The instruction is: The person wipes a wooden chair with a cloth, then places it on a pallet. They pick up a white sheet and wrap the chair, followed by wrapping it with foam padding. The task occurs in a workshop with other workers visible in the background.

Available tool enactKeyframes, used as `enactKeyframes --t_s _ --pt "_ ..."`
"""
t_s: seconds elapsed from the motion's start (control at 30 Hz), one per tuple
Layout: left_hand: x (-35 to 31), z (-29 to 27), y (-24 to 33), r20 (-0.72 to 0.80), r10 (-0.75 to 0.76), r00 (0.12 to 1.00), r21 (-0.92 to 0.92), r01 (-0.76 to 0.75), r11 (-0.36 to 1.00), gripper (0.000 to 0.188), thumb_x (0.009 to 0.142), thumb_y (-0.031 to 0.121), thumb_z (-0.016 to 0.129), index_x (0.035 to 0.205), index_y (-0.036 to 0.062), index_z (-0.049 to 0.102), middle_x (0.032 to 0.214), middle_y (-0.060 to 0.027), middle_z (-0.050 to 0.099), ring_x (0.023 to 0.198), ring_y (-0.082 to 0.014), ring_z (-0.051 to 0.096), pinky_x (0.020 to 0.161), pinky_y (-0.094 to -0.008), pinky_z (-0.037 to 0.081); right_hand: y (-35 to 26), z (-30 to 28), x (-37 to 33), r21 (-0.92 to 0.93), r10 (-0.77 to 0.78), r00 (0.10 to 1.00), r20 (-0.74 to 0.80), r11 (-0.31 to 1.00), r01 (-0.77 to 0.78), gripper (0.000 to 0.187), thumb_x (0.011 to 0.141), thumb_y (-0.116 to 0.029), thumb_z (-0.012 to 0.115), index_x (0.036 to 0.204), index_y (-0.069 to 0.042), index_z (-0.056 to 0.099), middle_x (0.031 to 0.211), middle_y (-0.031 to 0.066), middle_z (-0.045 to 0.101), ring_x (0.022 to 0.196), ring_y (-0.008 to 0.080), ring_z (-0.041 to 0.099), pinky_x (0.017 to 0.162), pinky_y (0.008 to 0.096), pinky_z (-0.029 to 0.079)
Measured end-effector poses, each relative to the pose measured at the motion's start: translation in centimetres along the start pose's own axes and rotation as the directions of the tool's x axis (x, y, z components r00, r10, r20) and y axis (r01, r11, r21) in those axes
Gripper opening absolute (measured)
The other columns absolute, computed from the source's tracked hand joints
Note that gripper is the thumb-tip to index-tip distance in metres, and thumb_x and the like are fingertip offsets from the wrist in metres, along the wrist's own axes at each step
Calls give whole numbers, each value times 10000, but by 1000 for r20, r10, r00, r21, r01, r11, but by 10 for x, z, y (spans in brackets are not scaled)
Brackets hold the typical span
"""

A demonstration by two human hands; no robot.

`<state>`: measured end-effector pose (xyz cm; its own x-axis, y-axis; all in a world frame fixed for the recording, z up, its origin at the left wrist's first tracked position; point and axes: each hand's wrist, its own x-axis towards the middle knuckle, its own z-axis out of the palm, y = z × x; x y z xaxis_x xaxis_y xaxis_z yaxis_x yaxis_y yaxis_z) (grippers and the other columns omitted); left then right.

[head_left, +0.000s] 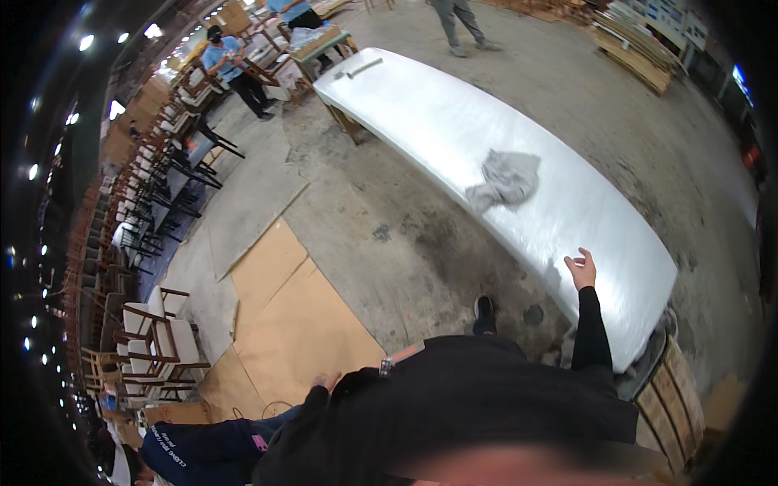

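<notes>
My right hand [581, 270] is over the near part of a long table [429, 105] covered in shiny white wrapping. Its thumb and forefinger are curved and spread, with nothing visible between them. Whether the fingertips touch the wrapping I cannot tell. A crumpled grey cloth [509, 178] lies on the table, farther along from that hand. Low at my left side, my left hand [330, 381] shows only in part past my dark sleeve, its fingers too small and hidden to read. At the table's far end rests a small hammer-like tool [365, 68].
Flattened cardboard [284, 300] covers floor at left. Beyond stand chairs with white seats [166, 340] and dark chairs [178, 174]. A person in navy [203, 449] is close at lower left; a person in light blue [231, 65] stands far left. A slatted wooden crate [671, 401] is near right.
</notes>
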<state>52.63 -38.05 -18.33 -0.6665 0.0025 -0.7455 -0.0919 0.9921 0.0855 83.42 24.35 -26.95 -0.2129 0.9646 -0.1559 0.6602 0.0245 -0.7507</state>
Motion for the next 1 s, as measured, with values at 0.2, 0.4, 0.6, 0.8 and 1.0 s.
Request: enactKeyframes --t_s 0.2,0.4,0.6,0.8,1.0 --pt "10 5 65 -16 -2 1000 -405 -4 914 727 906 610 469 1233 -30 584 1087 -235 611 939 -353 575 805 -451 466 -140 110 163 -326 -174 917 360 897 298 1406 495 -579 899 1571 -259 53 1532 364 156 1426 485 225 1144 507 298" --pt "-19 35 52 99 -310 945 -729 281 624 708 927 621 448 1253 2 557 995 -182 618 777 -320 569 685 -448 471 -204 254 151 -630 -68 923 378 711 311 1108 554 -440 895 1491 -194 358 1493 207 405 1378 348 391 1113 483 335" --pt "77 -12 62 358 -168 919 -920 316 -231 689 948 632 427 1273 34 530 903 -128 626 615 -287 562 565 -446 476 -315 417 15 11 21 398 917 997 -78 598 743 -210 811 1232 35 568 1130 151 671 1011 239 652 874 357 510" --pt "269 -227 199 -295 102 950 -688 -137 -713 586 1007 522 383 1431 119 414 1450 -115 472 1327 -277 442 1104 -451 343 -508 493 -121 627 -572 -275 773 756 191 468 800 -200 773 1176 -9 571 1108 117 650 947 204 620 835 331 488" --pt "315 -372 250 -497 95 862 -448 -162 -879 644 998 547 387 1468 108 352 1500 -93 410 1359 -285 401 1127 -464 303 -664 503 -177 855 -967 -133 219 125 504 461 785 -142 742 1179 8 554 1188 192 560 1126 315 562 954 387 427"
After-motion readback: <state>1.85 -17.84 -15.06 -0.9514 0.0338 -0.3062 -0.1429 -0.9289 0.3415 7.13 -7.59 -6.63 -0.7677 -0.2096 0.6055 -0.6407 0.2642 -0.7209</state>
